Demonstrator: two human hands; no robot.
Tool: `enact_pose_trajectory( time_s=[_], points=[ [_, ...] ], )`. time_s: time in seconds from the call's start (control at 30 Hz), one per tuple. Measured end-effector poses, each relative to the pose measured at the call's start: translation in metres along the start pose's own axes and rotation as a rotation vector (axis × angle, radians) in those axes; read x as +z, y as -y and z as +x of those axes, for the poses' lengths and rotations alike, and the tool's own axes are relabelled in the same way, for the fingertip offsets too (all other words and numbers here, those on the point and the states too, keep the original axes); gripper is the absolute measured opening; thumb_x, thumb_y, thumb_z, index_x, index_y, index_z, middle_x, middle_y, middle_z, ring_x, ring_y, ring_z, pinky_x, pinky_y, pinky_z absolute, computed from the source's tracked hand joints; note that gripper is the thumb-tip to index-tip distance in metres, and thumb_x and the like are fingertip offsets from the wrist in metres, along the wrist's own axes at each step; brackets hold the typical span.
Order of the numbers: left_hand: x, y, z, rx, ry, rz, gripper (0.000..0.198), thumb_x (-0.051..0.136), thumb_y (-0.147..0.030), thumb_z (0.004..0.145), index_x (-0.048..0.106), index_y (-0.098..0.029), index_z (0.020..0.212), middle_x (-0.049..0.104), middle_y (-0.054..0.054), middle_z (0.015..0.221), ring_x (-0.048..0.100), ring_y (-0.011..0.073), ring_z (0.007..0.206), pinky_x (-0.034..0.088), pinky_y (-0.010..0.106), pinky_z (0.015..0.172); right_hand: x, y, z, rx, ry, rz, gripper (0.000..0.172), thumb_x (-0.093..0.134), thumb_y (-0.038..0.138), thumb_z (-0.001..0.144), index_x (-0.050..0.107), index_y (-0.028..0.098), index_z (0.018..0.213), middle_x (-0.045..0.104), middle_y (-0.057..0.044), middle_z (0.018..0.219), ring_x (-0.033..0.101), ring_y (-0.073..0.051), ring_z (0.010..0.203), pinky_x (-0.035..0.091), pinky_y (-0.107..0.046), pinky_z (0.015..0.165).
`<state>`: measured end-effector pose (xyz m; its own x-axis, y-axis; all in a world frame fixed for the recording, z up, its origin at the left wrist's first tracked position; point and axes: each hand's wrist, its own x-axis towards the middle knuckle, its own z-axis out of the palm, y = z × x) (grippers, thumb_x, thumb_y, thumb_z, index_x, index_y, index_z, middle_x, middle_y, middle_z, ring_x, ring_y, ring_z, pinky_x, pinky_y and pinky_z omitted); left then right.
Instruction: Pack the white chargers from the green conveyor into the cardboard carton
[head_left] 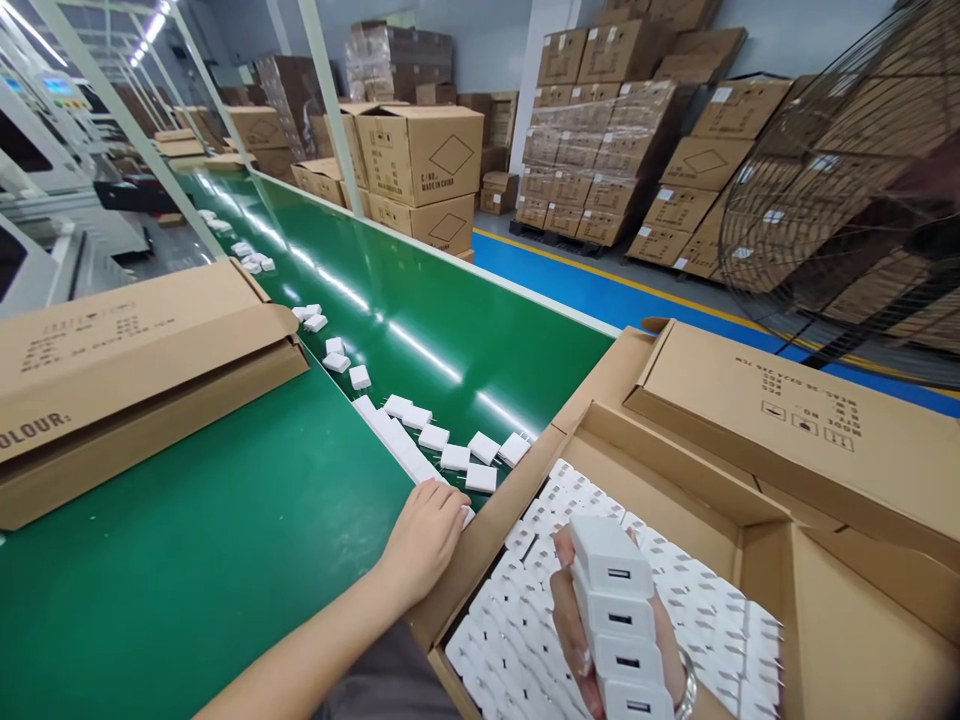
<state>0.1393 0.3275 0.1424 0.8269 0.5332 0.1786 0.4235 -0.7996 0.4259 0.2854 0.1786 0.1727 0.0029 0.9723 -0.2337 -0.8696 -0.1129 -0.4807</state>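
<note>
My right hand [574, 625] is closed round a row of several white USB charger plugs [616, 610], held over an open cardboard box [675, 470] packed with more white chargers [525, 610]. My left hand [427, 535] rests palm down on the green conveyor belt [225, 560], its fingers curled over white chargers at the near end of a line of chargers [420, 445]. What its fingertips hold is hidden.
Loose white chargers [334, 360] lie scattered further up the belt. A flat cardboard carton [127, 370] sits on the belt at left. Stacked cartons [424, 165] and pallets [600, 160] stand beyond a blue floor. A large wire fan [847, 180] stands at right.
</note>
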Motion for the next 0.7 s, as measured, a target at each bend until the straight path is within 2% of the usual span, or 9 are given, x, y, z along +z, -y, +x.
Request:
enact_pose_trajectory(
  time_s=[0.33,0.57,0.7],
  points=[
    [0.0057,0.0051,-0.0020,0.003,0.018,-0.002,0.033,0.032,-0.004,0.089,0.060,-0.020,0.094,0.061,0.007,0.095,0.052,0.0222,0.092,0.047,0.042,0.085,-0.0001,0.0019,0.0015,0.023,-0.062,-0.054,0.051,0.041,0.073,0.081,0.060,0.025,0.084,0.060,0.003,0.048,0.055,-0.016,0.028,0.038,-0.019,0.024],
    [0.0034,0.0028,-0.0016,0.005,0.000,0.014,0.027,0.036,-0.008,0.089,0.059,-0.020,0.094,0.061,0.007,0.095,0.054,0.0227,0.092,0.047,0.042,0.085,0.0031,0.0014,0.0035,-0.029,-0.186,-0.069,0.049,0.050,0.073,0.075,0.059,0.025,0.082,0.057,0.005,0.042,0.052,-0.014,0.025,0.034,-0.016,0.022],
    [0.0029,0.0025,-0.0009,0.022,0.033,0.047,0.023,0.040,-0.012,0.087,0.057,-0.021,0.098,0.061,0.006,0.096,0.054,0.0231,0.094,0.045,0.042,0.087,0.0055,0.0014,0.0046,-0.072,-0.255,-0.098,0.048,0.051,0.074,0.074,0.058,0.027,0.083,0.054,0.006,0.042,0.049,-0.013,0.024,0.032,-0.016,0.023]
  ],
)
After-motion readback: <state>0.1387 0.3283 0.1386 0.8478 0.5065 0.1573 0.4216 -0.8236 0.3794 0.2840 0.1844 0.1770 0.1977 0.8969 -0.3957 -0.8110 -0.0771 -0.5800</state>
